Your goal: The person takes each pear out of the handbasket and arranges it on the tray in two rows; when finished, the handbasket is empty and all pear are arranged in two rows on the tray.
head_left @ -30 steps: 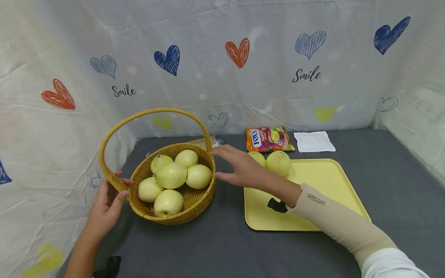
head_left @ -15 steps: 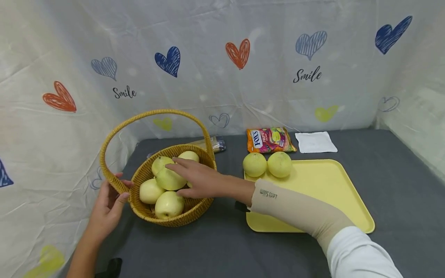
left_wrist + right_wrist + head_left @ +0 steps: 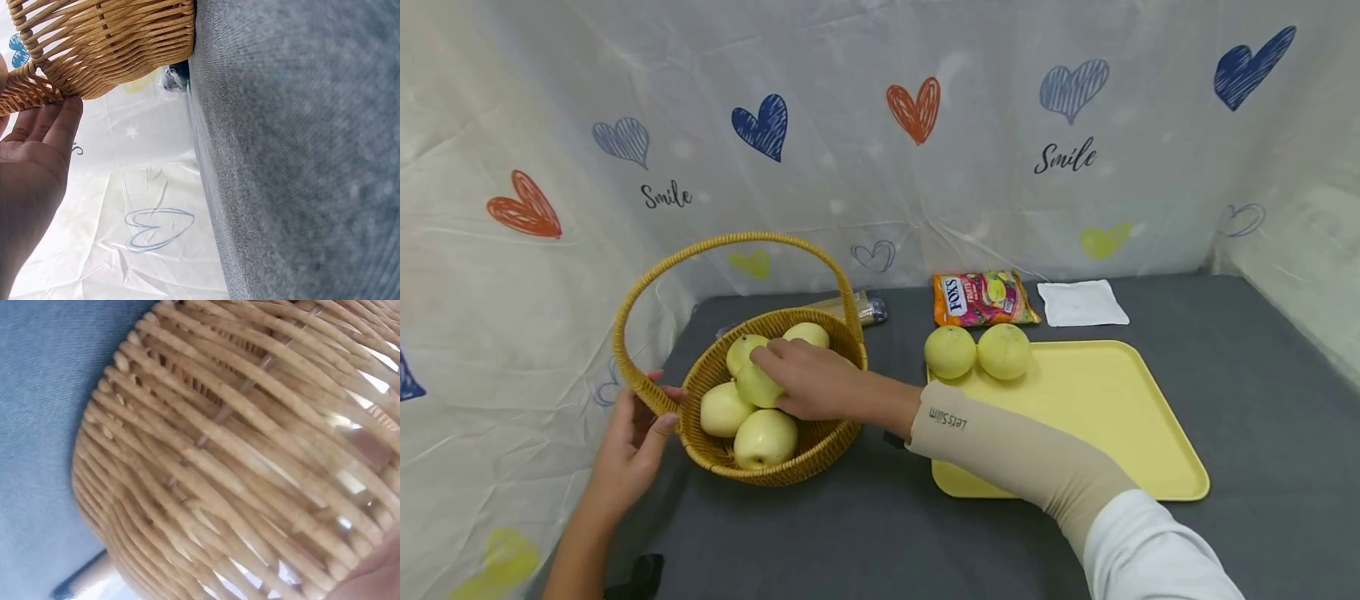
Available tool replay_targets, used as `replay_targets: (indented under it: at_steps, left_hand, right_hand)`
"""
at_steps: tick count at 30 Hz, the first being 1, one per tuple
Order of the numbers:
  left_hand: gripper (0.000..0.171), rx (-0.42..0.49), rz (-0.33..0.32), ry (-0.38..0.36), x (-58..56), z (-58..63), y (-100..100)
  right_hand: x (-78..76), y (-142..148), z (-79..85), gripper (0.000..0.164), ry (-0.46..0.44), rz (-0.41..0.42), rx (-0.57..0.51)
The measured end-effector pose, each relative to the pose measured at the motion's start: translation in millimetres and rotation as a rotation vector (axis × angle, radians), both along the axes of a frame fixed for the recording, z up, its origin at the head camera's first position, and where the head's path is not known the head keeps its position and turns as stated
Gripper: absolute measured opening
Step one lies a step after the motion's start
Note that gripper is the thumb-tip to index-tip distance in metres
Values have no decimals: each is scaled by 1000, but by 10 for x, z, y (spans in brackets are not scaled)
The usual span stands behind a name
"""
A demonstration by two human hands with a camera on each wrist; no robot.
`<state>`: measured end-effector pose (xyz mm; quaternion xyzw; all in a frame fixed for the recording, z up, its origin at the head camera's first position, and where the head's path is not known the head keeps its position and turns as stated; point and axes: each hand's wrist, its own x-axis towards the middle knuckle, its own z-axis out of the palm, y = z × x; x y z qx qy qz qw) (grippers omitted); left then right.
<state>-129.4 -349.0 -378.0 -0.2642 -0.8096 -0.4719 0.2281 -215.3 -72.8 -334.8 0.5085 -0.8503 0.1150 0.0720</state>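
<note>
A woven wicker basket [image 3: 820,458] with a tall arched handle stands at the left of the table, holding several pale yellow-green pears. At the handle's left base, my left hand [image 3: 628,454] grips the basket; in the left wrist view its fingers [image 3: 62,128] lie against the wicker. Reaching over the right rim, my right hand [image 3: 812,379] curls its fingers and thumb round the topmost pear [image 3: 756,385], covering part of it. A paler pear [image 3: 765,440] sits in front, another pear [image 3: 726,410] to the left. The right wrist view is mostly filled by the basket's wicker side [image 3: 219,456].
A yellow tray [image 3: 1097,417] lies at the right, with two pears [image 3: 977,352] at its back left corner. Behind are an orange candy bag [image 3: 983,298] and a white packet [image 3: 1082,303]. A clear-wrapped item [image 3: 868,308] lies behind the basket. A printed curtain encloses the table.
My right hand has moved left from beside the basket's right rim to over the pears, and its fingers have closed round the top one. The left hand keeps its place on the basket.
</note>
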Motion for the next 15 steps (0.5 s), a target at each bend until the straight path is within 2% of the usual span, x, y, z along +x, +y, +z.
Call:
replay_targets:
  at_steps: [4,6,9,12,15]
  left_hand:
    - [58,13,-2,-12,3,-3,7]
    - [57,19,-4,-15,4,-1,4]
    - [56,10,19,-33,-1,1,0]
    - [56,4,49,-60,-4,-2,-1]
    - [55,9,47,-58,-8,-9,-6]
  right_hand:
    - [17,-9,-9,60,129,-40,58]
    - [16,-6,-15,59,150,-44,51]
    - [0,7,-37,58,82,-47,2]
    - [-28,25,-93,63,-13,-31,-56]
    - [-65,42,-168,68,-64,3,-128]
